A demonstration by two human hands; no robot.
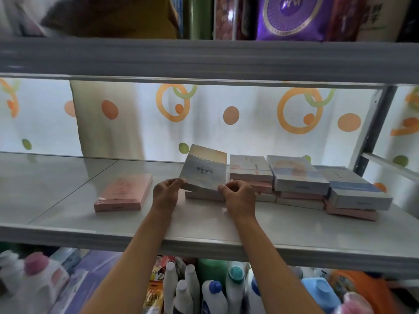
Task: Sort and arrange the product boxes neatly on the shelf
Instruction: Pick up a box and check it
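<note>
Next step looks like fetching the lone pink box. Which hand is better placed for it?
Left, probably. The left hand grips the tilted box's near-left corner, on the side where the pink box lies. The right hand would have to cross over.

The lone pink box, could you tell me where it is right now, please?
In the head view the pink box lies flat on the middle shelf, left of the left hand and apart from the stacks.

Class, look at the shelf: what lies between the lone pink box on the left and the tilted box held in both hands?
In the head view, only bare shelf lies between the pink box and the tilted box; the left hand pinches its near corner.
</note>
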